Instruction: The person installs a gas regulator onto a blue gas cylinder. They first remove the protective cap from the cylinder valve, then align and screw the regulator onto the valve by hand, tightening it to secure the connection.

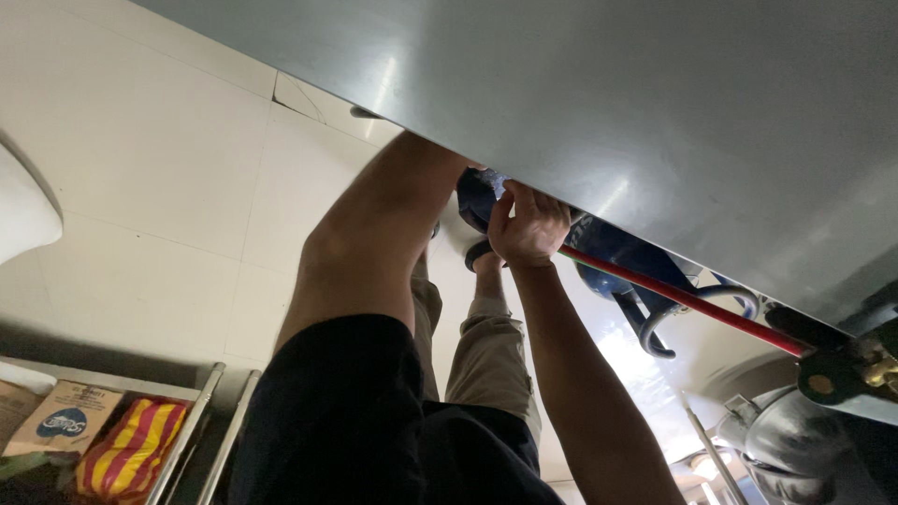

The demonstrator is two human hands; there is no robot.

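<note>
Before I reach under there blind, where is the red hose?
In the head view the red hose runs right of centre, from the right hand beneath the grey metal panel toward the brass fitting.

Looking straight down past a big grey metal panel (599,122) that fills the top right. The right hand (527,227) is curled at the panel's lower edge, fingers gripping there, just above a red hose (692,301) that runs down towards the right. The left arm (374,234) reaches up beside it, and its hand is hidden behind the panel edge. Behind the right hand sits a dark blue rounded object (608,248), partly covered by the panel. Below, pale floor tiles (140,159), khaki trousers (486,360). Bottom left corner: a metal rack (192,425) holding a red and yellow striped packet (131,449) beside a brown carton (61,419).
</note>
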